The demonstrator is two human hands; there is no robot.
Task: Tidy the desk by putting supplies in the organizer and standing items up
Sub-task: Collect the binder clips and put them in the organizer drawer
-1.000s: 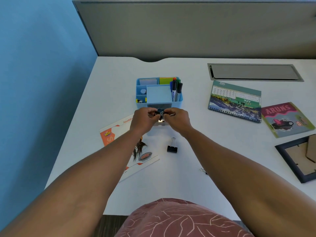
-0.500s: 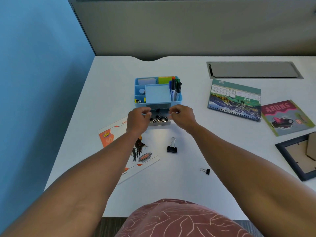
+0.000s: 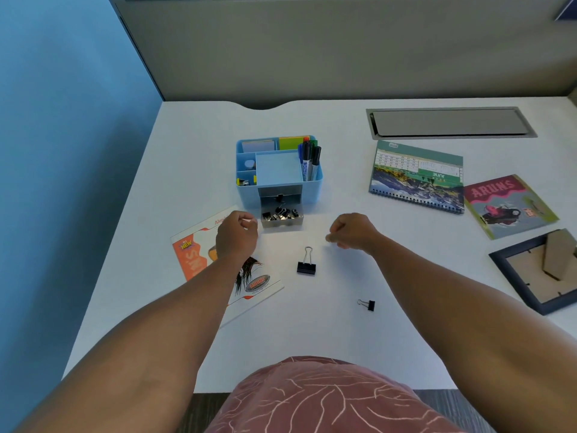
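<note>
So, partly done: markers (image 3: 310,160) and note pads are already stood in the blue organizer (image 3: 278,170), and its little drawer (image 3: 282,215) is pulled open with a bunch of binder clips dropped in. Nothing is held right now; the left hand (image 3: 236,237) is loosely curled just beside the drawer, the right hand (image 3: 351,231) loosely curled over bare table (image 3: 406,339). Left to do, probably: the large binder clip (image 3: 306,263) and small binder clip (image 3: 367,304) need picking up, the drawer shut, and the calendar (image 3: 416,176), photo frame (image 3: 543,270), card (image 3: 509,204) and flyer (image 3: 199,254), all lying flat, stood up
</note>
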